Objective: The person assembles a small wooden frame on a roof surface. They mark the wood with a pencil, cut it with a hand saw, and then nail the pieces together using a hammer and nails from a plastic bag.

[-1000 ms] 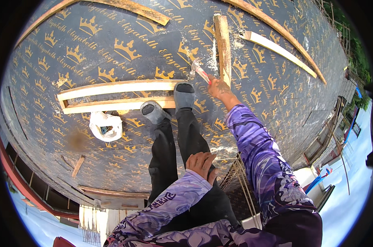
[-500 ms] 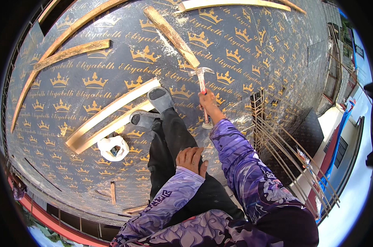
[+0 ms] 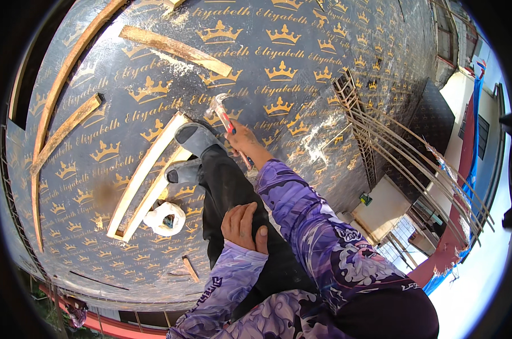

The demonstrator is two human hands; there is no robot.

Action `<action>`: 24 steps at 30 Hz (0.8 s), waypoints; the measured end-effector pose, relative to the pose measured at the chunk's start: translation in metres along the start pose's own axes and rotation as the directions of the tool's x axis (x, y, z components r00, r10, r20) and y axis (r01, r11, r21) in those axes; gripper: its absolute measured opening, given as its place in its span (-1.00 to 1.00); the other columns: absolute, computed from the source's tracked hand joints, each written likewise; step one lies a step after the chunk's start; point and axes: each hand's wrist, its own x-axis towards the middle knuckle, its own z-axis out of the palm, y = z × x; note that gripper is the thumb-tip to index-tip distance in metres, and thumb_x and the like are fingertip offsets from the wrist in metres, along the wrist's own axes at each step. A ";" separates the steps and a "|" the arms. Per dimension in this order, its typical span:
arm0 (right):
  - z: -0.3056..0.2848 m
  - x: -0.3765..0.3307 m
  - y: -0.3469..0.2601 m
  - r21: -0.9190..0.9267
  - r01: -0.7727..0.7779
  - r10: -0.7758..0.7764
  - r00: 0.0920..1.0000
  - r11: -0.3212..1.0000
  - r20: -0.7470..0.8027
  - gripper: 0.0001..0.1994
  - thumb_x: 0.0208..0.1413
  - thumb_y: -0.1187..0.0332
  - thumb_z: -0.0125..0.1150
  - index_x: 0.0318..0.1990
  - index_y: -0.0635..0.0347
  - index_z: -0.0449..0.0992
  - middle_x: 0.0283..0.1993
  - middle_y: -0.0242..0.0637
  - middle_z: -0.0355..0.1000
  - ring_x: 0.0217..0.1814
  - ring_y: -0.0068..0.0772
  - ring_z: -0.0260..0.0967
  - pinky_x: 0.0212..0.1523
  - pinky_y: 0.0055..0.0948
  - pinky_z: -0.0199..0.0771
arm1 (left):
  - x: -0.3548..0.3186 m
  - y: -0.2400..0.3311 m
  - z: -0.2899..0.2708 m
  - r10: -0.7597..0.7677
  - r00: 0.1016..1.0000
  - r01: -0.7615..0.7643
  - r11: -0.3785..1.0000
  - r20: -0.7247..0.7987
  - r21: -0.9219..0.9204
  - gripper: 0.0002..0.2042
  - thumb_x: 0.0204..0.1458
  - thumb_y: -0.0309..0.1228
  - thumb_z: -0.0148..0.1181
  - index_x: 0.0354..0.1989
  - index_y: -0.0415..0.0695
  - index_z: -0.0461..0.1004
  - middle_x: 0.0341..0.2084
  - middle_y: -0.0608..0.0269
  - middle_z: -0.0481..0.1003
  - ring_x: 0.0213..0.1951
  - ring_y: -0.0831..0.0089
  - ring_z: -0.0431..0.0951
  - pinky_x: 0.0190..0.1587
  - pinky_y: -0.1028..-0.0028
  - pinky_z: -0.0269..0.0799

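My right hand (image 3: 243, 140) is closed round the handle of a claw hammer (image 3: 222, 111), whose metal head points away from me. The hammer is held beside my right foot (image 3: 195, 139), over the dark printed panel (image 3: 278, 107). On my thigh rests my left hand (image 3: 243, 227), its fingers lying flat over the black trousers and holding nothing. Two pale wooden strips, joined at their near end, form a narrow frame (image 3: 148, 161) under and beside my feet. Close to that frame stands a white bag (image 3: 164, 219) with an open top; its contents are too small to make out.
A loose wooden piece (image 3: 174, 51) lies ahead amid sawdust. Further strips, among them a long curved one (image 3: 58, 90), lie to the left. At the right, several thin rods (image 3: 414, 152) stick out from a lattice of bars (image 3: 355, 118). A short stick (image 3: 190, 269) lies near left.
The view has turned to the right and the scene has shifted. My right hand has brought the hammer leftward, nearer my feet. My left hand stays on my thigh.
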 end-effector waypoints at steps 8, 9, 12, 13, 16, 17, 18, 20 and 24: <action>0.053 0.068 0.009 0.144 -0.038 0.038 0.999 0.989 0.005 -0.39 0.17 0.37 0.06 0.41 -0.18 0.17 -0.41 -0.11 0.54 -0.63 -0.25 0.49 -0.63 -0.29 0.55 | 0.009 0.001 0.003 0.006 1.000 -0.006 1.000 0.012 -0.021 -0.50 0.27 -0.07 -0.10 0.16 -0.25 0.37 0.02 -0.06 0.43 0.09 -0.04 0.38 0.20 0.02 0.20; 0.044 0.061 -0.008 0.065 -0.111 0.099 0.983 0.992 0.156 -0.36 0.13 0.41 0.05 0.40 -0.22 0.18 -0.36 -0.10 0.55 -0.62 -0.27 0.48 -0.63 -0.29 0.55 | 0.010 0.000 0.002 -0.001 1.000 0.001 1.000 0.002 -0.025 -0.50 0.27 -0.07 -0.10 0.16 -0.25 0.37 0.03 -0.06 0.43 0.09 -0.04 0.38 0.20 0.02 0.20; 0.033 0.078 0.003 0.143 -0.138 0.126 0.988 0.980 0.087 -0.31 0.11 0.42 0.05 0.44 -0.25 0.13 -0.36 -0.11 0.56 -0.62 -0.28 0.48 -0.61 -0.29 0.56 | 0.014 0.001 -0.006 0.000 1.000 0.000 1.000 0.026 -0.018 -0.50 0.28 -0.08 -0.11 0.16 -0.27 0.36 0.04 -0.07 0.42 0.10 -0.05 0.38 0.21 0.01 0.20; 0.033 0.075 0.003 0.282 -0.148 0.145 0.989 0.948 0.029 -0.30 0.11 0.42 0.05 0.45 -0.24 0.12 -0.36 -0.12 0.55 -0.58 -0.28 0.50 -0.58 -0.26 0.58 | 0.016 0.001 -0.006 0.001 1.000 -0.001 1.000 0.024 -0.008 -0.50 0.28 -0.08 -0.11 0.16 -0.27 0.36 0.04 -0.07 0.42 0.10 -0.05 0.37 0.21 0.00 0.20; 0.056 0.057 0.010 0.197 0.075 -0.017 0.959 0.977 -0.283 -0.35 0.14 0.41 0.01 0.43 -0.25 0.15 -0.39 -0.18 0.53 -0.55 -0.28 0.50 -0.57 -0.26 0.58 | 0.016 0.004 -0.009 0.007 1.000 -0.007 1.000 0.018 -0.013 -0.50 0.29 -0.09 -0.11 0.17 -0.28 0.34 0.04 -0.09 0.41 0.11 -0.06 0.36 0.21 0.00 0.20; 0.058 0.055 0.002 0.101 -0.080 0.091 0.990 0.992 -0.110 -0.43 0.17 0.40 -0.02 0.37 -0.20 0.22 -0.41 -0.20 0.51 -0.57 -0.29 0.48 -0.60 -0.27 0.55 | 0.017 0.004 -0.009 0.008 1.000 -0.008 1.000 0.029 -0.007 -0.50 0.30 -0.09 -0.13 0.18 -0.29 0.33 0.05 -0.10 0.40 0.12 -0.07 0.36 0.21 0.01 0.20; 0.055 0.055 0.000 0.111 -0.109 0.111 0.994 0.988 -0.015 -0.43 0.19 0.37 0.01 0.39 -0.20 0.21 -0.41 -0.21 0.50 -0.59 -0.34 0.46 -0.62 -0.30 0.54 | 0.018 0.006 -0.008 0.012 0.999 -0.012 1.000 0.042 -0.004 -0.49 0.31 -0.09 -0.16 0.18 -0.31 0.32 0.06 -0.12 0.40 0.12 -0.08 0.36 0.22 0.03 0.20; 0.041 0.061 -0.001 0.120 -0.166 0.143 0.974 0.979 0.176 -0.41 0.23 0.33 0.07 0.43 -0.22 0.17 -0.41 -0.24 0.49 -0.63 -0.43 0.43 -0.65 -0.38 0.51 | 0.020 0.007 -0.006 0.019 0.998 -0.019 1.000 0.052 0.004 -0.49 0.32 -0.09 -0.18 0.18 -0.32 0.31 0.06 -0.13 0.39 0.13 -0.09 0.36 0.22 0.05 0.20; 0.058 0.051 0.013 0.239 0.012 0.047 0.969 0.971 -0.241 -0.42 0.23 0.33 0.05 0.42 -0.26 0.18 -0.50 -0.22 0.49 -0.63 -0.42 0.44 -0.63 -0.32 0.54 | 0.019 0.004 -0.008 0.027 0.997 -0.028 1.000 0.066 0.009 -0.50 0.32 -0.10 -0.18 0.18 -0.31 0.31 0.06 -0.15 0.38 0.12 -0.09 0.36 0.20 0.04 0.21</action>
